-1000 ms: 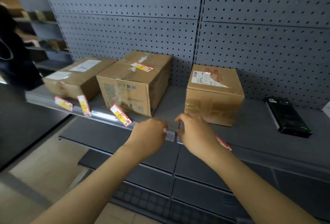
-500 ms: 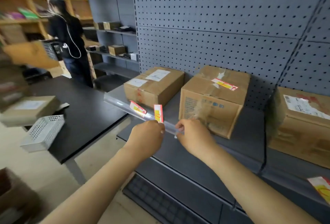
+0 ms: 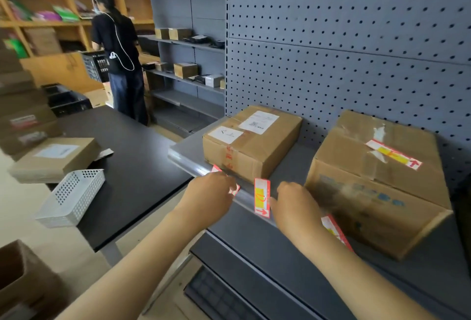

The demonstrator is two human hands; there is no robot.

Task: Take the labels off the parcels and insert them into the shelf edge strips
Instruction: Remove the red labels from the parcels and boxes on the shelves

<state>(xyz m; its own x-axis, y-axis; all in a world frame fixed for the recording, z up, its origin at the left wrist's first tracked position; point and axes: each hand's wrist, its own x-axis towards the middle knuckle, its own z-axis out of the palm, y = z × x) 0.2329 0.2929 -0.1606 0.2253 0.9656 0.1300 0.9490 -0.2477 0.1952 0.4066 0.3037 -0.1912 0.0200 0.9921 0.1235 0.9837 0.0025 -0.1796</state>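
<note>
Head view
Landmark: upright label (image 3: 262, 198) standing in the edge strip (image 3: 201, 170) of the shelf (image 3: 293, 164).
Left hand (image 3: 209, 196): just left of the upright label, knuckles up at the strip, covering most of a second label (image 3: 235, 189); fingers curled together, whether they pinch it I cannot tell.
Right hand (image 3: 295, 209): just right of the upright label, at the strip; fingers curled, grip hidden, cannot tell.
Third label (image 3: 334, 229): right of the upright label, past the right wrist, slanted at the shelf front.
Left parcel (image 3: 251, 141): behind the upright label, on the shelf.
Right parcel (image 3: 377, 182): right of it, a label (image 3: 393, 154) stuck on top.
Desk (image 3: 127, 166): left of the shelf, carrying a white basket (image 3: 72, 196).
</note>
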